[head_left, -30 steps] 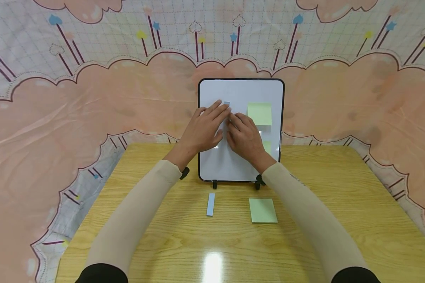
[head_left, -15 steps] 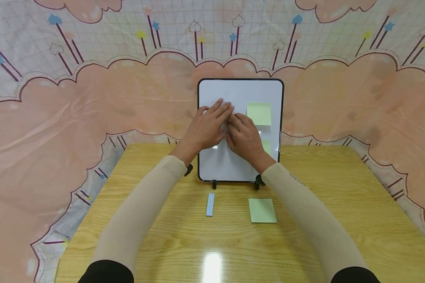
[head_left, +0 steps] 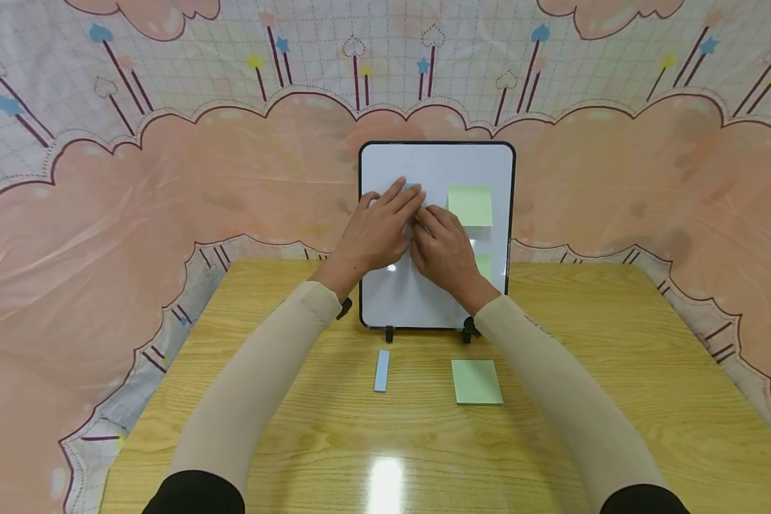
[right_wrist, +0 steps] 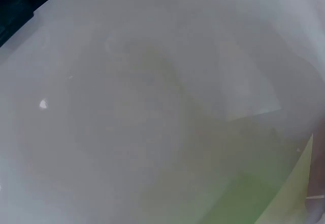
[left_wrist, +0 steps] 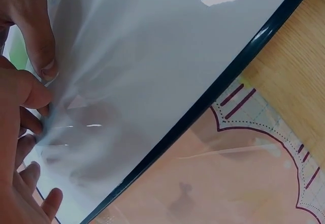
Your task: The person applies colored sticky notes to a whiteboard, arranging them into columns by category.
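A framed whiteboard (head_left: 392, 303) stands upright on small black feet. My left hand (head_left: 375, 232) lies against its upper middle, fingers extended over a small pale blue strip (head_left: 409, 187); only a bit of the strip shows between the fingers. Right beside it, my right hand (head_left: 443, 246) has bent fingers, their tips at the board just under the left fingertips. Both hands' fingers (left_wrist: 43, 56) crowd the left edge of the left wrist view, close to the board. I cannot tell if the right fingers pinch the strip's hidden end.
A green sticky note (head_left: 470, 205) is on the board's right side, with another green note (head_left: 484, 265) below, partly behind the right hand. On the wooden table (head_left: 295, 442) lie a blue strip pad (head_left: 382, 371) and a green note pad (head_left: 477, 382). A patterned cloth (head_left: 617, 178) hangs behind.
My left hand has shifted slightly right and up, its fingers now covering most of the blue strip's top end. The right hand stays almost still.
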A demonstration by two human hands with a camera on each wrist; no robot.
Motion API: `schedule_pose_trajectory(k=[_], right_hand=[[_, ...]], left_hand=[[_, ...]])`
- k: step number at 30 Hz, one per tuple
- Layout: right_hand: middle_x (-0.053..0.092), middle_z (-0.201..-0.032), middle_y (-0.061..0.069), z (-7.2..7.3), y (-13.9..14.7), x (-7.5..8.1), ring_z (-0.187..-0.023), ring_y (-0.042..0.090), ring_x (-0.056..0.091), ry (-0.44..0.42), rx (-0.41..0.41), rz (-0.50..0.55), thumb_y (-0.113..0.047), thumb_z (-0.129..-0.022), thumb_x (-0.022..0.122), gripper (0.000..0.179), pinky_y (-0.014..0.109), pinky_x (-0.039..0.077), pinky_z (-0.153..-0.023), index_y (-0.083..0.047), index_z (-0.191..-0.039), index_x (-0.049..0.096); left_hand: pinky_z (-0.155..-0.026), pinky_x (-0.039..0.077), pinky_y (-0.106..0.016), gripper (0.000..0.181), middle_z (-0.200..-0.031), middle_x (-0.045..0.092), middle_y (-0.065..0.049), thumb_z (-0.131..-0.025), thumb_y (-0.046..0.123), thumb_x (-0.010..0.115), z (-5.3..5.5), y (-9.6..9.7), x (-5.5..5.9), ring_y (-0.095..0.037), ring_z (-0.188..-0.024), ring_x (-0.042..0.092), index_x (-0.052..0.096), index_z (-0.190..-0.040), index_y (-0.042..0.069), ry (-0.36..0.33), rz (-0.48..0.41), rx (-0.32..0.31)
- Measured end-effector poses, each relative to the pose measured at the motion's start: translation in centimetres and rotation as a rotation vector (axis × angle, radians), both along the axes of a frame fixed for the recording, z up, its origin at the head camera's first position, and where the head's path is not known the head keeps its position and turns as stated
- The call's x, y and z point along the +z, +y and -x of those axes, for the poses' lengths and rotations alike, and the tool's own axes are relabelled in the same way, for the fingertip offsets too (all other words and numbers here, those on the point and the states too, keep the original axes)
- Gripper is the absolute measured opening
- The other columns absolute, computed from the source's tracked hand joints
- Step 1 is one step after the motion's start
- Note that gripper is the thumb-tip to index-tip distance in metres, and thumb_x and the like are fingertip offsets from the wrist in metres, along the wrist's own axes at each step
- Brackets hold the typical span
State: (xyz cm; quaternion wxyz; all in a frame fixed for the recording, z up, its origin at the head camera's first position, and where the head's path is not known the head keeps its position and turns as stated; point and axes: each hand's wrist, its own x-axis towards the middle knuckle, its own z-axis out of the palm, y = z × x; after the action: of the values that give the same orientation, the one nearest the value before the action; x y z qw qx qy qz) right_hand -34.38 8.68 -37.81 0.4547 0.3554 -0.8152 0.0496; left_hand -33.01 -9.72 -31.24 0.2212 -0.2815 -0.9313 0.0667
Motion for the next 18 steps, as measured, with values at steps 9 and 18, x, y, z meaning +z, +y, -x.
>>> schedule_pose_trajectory(k=[9, 18], right_hand=[[0.065, -0.142, 0.019, -0.06, -0.09, 0.09, -0.128, 0.036, 0.058, -0.001, -0.023, -0.004, -0.017, -0.104, 0.061, 0.037, 0.047, 0.043, -0.116, 0.008, -0.130, 0.071], [0.064, -0.145, 0.020, -0.12, -0.12, 0.06, -0.129, 0.036, 0.058, 0.000, -0.017, 0.005, -0.016, -0.103, 0.063, 0.038, 0.047, 0.043, -0.115, 0.008, -0.132, 0.071]], left_hand=[[-0.123, 0.031, -0.052, 0.078, -0.177, 0.019, 0.001, -0.104, 0.034, 0.061, -0.09, -0.05, 0.28, -0.023, -0.165, 0.008, 0.023, -0.171, 0.017, -0.025, 0.016, 0.061], [-0.122, 0.032, -0.054, 0.077, -0.177, 0.020, 0.001, -0.105, 0.033, 0.059, -0.40, -0.44, 0.40, -0.023, -0.165, 0.009, 0.023, -0.171, 0.017, -0.047, 0.026, 0.070]])
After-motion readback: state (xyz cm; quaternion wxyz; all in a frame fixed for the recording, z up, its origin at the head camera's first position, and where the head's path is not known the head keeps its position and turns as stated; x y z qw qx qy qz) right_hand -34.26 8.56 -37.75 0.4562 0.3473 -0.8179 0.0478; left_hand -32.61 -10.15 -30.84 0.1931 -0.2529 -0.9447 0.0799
